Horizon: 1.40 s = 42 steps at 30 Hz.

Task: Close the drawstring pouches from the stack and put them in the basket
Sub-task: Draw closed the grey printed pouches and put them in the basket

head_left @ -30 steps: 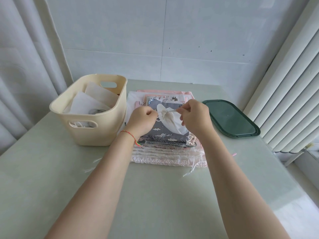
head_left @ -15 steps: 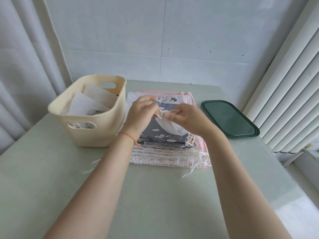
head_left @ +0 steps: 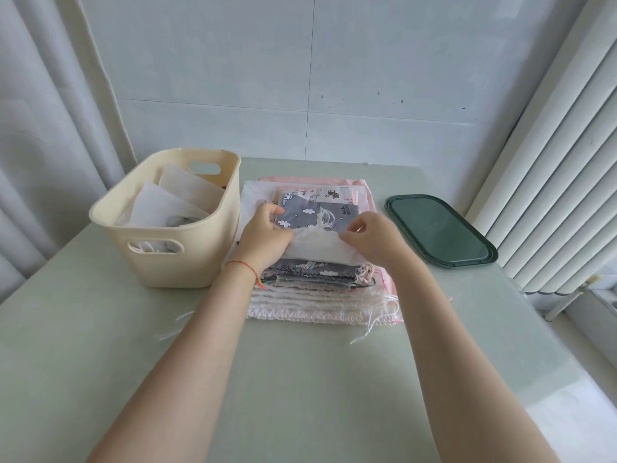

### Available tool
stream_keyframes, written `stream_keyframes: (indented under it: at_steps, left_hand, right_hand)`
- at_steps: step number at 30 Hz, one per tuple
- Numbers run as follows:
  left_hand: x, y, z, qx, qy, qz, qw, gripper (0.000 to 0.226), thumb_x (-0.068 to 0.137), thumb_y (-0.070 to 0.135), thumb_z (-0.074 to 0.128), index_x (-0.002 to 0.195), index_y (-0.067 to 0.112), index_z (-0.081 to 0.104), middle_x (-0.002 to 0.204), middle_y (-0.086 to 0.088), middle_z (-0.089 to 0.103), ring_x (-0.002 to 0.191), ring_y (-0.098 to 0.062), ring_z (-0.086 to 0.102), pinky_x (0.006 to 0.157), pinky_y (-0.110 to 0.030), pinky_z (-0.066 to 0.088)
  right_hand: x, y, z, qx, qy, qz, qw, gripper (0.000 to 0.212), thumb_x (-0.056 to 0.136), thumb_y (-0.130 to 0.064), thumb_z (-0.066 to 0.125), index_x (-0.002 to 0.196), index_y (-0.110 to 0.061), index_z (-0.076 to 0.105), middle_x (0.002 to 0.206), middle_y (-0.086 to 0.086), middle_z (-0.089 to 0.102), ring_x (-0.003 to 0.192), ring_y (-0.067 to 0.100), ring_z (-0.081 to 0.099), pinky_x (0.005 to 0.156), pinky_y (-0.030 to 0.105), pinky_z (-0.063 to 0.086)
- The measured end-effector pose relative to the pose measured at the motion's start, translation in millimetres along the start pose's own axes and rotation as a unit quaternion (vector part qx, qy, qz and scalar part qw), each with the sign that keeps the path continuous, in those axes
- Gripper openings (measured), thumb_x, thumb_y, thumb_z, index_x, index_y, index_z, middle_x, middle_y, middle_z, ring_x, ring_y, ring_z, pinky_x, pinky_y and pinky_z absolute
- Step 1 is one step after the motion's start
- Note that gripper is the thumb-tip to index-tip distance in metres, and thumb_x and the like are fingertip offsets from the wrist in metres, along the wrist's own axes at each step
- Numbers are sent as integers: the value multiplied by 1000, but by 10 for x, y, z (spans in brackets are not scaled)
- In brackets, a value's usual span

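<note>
My left hand (head_left: 267,237) and right hand (head_left: 369,235) each pinch an end of the white pouch (head_left: 319,243), held just above the stack (head_left: 317,289). If I tug its cord (head_left: 322,218) unevenly, the mouth may stay half open, or loose strings below may snag. Farther left the basket (head_left: 187,248) waits; a careless toss could miss it.

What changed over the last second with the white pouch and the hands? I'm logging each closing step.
Both hands came down: the left hand and right hand, which were pulling the cords apart in the air, now hold the white pouch low on the stack, its cords loose above it. The basket and green tray stayed put.
</note>
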State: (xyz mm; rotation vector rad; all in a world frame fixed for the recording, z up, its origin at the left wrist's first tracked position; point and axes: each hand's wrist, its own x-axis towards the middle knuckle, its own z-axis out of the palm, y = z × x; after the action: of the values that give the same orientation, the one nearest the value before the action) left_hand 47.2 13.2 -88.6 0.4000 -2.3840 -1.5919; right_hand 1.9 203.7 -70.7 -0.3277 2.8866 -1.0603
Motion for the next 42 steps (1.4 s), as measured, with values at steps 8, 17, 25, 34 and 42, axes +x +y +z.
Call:
stream_keyframes:
  at_steps: [8, 17, 25, 34, 42]
  left_hand:
    - [24, -42, 4, 42, -20, 19, 999, 20, 87, 11, 56, 95, 25, 69, 76, 4, 56, 65, -10, 52, 55, -20, 36]
    - [40, 25, -76, 60, -39, 0, 997, 35, 88, 35, 58, 75, 2, 57, 64, 3, 45, 77, -10, 42, 52, -21, 31]
    - [69, -92, 13, 157, -8, 7, 988, 12, 88, 22, 58, 98, 24, 63, 98, 3, 64, 90, -21, 62, 74, -28, 47]
    - [10, 389, -74, 134, 14, 150, 980, 9, 95, 20, 58, 89, 24, 63, 91, 6, 59, 90, -10, 52, 63, -11, 32]
    - [39, 888, -674, 183, 121, 246, 944, 34, 85, 24, 50, 114, 16, 65, 122, -7, 59, 119, -23, 50, 98, -28, 37]
  right_hand:
    - [-160, -167, -59, -40, -170, -91, 980, 66, 75, -38, 82, 133, -34, 50, 106, -6, 54, 96, 15, 58, 75, 25, 50]
    - [-45, -169, -65, -69, -135, -27, 988, 45, 95, -50, 50, 85, -7, 58, 72, 2, 51, 76, 23, 50, 61, 31, 39]
    - [159, -376, 6, -242, -223, -24, 944, 53, 100, -51, 41, 135, -11, 48, 130, 7, 55, 116, 25, 52, 87, 32, 39]
    - [165, -610, -308, -224, -200, -100, 948, 40, 84, -48, 69, 109, -20, 59, 96, -5, 57, 97, 20, 51, 82, 31, 39]
    - [48, -1088, -645, -42, 27, -39, 998, 25, 88, -32, 62, 85, -7, 60, 71, 3, 51, 71, 25, 51, 51, 27, 35]
